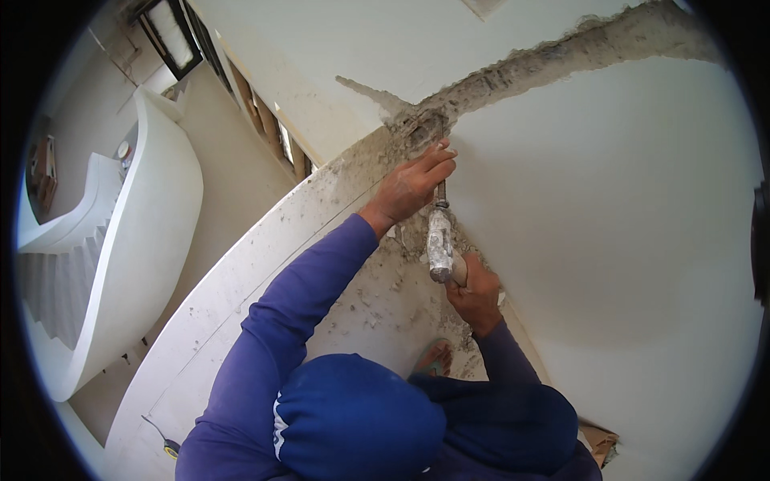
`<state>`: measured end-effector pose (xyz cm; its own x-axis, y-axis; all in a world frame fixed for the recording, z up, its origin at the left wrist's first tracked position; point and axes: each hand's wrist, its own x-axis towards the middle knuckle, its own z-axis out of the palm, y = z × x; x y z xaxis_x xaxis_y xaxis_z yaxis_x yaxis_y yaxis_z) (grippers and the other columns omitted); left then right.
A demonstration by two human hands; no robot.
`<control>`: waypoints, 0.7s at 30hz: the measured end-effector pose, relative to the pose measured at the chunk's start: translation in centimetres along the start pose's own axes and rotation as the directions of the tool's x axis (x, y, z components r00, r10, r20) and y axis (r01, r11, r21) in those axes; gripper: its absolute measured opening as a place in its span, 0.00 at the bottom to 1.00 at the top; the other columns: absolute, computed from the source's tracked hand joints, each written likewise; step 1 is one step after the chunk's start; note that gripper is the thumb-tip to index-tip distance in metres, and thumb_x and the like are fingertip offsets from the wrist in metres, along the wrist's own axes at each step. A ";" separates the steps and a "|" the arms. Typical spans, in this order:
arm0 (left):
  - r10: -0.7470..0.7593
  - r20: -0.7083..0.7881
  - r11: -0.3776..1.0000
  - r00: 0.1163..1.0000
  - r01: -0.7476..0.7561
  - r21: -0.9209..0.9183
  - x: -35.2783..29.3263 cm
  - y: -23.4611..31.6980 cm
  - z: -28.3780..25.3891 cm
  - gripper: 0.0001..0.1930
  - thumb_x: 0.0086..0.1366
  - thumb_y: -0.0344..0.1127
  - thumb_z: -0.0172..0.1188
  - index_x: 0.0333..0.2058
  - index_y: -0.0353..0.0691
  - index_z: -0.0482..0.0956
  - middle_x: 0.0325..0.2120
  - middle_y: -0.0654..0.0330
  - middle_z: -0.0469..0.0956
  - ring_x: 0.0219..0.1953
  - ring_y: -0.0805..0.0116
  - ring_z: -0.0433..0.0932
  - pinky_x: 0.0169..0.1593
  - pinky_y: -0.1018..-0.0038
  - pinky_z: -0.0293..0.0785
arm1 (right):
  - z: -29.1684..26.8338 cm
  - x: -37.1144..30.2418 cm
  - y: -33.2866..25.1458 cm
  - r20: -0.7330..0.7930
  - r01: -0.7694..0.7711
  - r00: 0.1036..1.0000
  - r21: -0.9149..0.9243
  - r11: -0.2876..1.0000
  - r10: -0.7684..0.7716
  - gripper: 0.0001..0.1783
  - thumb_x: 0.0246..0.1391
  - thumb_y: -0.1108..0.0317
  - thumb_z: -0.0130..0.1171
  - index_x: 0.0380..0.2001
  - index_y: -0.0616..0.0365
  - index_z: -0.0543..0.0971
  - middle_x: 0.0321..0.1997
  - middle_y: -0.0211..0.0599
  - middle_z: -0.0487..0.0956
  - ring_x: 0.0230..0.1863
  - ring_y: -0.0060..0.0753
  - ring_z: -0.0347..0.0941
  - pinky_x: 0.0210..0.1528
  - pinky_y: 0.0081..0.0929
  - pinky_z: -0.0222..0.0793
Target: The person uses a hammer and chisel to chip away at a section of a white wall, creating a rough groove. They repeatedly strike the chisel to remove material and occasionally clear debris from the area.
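My left hand (409,188) is closed around the shaft of a steel chisel (441,192). The chisel's far end meets the broken wall at the corner of a rough channel (497,84) cut into the plaster; its tip is hard to make out. My right hand (479,297) grips the short handle of a hammer, whose worn, white-spattered head (439,244) lies in line with the chisel's near end. Whether the two metal parts touch, I cannot tell. Crumbled plaster (373,313) is scattered beneath my hands.
A curved white ledge (249,240) with a drawn line runs along the left, dropping off toward a curved white staircase (152,216) below. A yellow-and-black tape measure (171,447) lies on it. The white wall (618,216) rises close on the right. A sandalled foot (435,358) stands amid rubble.
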<state>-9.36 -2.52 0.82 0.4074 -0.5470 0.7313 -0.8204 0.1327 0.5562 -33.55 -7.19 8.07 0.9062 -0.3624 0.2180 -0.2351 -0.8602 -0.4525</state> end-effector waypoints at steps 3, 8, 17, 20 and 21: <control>0.000 0.026 1.000 1.000 0.000 0.016 -0.3 -0.5 0.0 0.19 0.59 0.17 0.61 0.48 0.40 0.77 0.57 0.58 0.79 0.66 0.55 0.76 0.54 0.64 0.86 | -1.3 0.0 -2.8 -0.050 0.144 0.989 0.032 0.989 -0.142 0.14 0.48 0.71 0.73 0.35 0.59 0.77 0.26 0.43 0.80 0.25 0.49 0.81 0.29 0.38 0.77; 0.016 -0.009 1.000 1.000 -0.015 0.011 0.7 -0.6 0.3 0.17 0.61 0.19 0.60 0.49 0.40 0.77 0.55 0.59 0.80 0.63 0.55 0.79 0.54 0.64 0.86 | -2.2 -0.5 0.3 -0.028 0.259 0.966 0.131 0.957 -0.258 0.13 0.51 0.70 0.72 0.36 0.58 0.77 0.25 0.46 0.80 0.24 0.49 0.81 0.27 0.38 0.76; 0.007 0.024 1.000 1.000 -0.007 -0.018 1.0 -0.8 -0.3 0.15 0.63 0.18 0.59 0.46 0.39 0.76 0.53 0.58 0.80 0.61 0.54 0.80 0.54 0.63 0.88 | -2.8 -1.4 -2.0 -0.065 0.203 0.979 0.158 0.966 -0.195 0.12 0.54 0.69 0.72 0.37 0.59 0.79 0.22 0.43 0.77 0.21 0.44 0.79 0.27 0.39 0.74; 0.027 -0.023 0.999 0.999 -0.026 0.037 0.9 -0.6 0.3 0.14 0.63 0.18 0.59 0.46 0.39 0.76 0.53 0.59 0.79 0.60 0.54 0.81 0.52 0.63 0.88 | -1.5 -0.3 0.3 -0.071 0.236 0.970 0.037 0.971 -0.233 0.13 0.50 0.70 0.73 0.38 0.59 0.80 0.24 0.44 0.81 0.23 0.46 0.81 0.27 0.36 0.76; 0.006 -0.011 1.000 1.000 -0.006 0.007 0.9 -0.5 0.5 0.14 0.63 0.18 0.59 0.46 0.39 0.76 0.53 0.59 0.79 0.60 0.53 0.81 0.52 0.63 0.88 | -0.7 0.2 0.9 -0.083 0.173 0.979 -0.120 0.977 -0.184 0.15 0.48 0.70 0.75 0.37 0.58 0.80 0.25 0.44 0.82 0.23 0.47 0.82 0.27 0.34 0.77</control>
<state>-8.81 -3.49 1.01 0.4069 -0.5369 0.7390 -0.8257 0.1298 0.5489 -33.90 -8.31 8.32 0.9014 -0.2266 0.3689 -0.1150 -0.9468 -0.3006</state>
